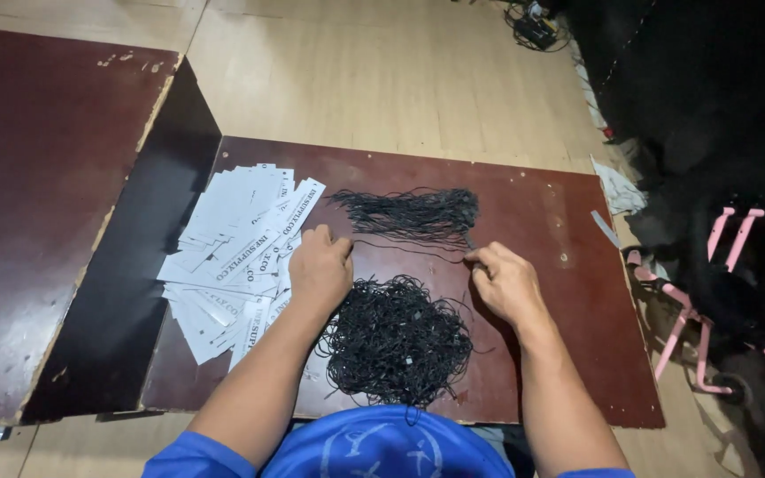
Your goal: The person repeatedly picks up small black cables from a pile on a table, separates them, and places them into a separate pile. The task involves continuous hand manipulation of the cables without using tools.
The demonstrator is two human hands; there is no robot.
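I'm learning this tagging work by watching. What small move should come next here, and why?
Probably draw the single cord clear of the straight bundle: the right hand pinches its end, while the left hand rests on the white tags.

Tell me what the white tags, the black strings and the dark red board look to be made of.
White tags: likely thin card or stiff paper, matte; they lie flat, fanned, with crisp edges.
Black strings: probably thin cord or elastic, dull; they coil limply in a tangle.
Dark red board: seemingly laminated plywood, slightly glossy; its coating is scuffed and chipped pale along the edges.
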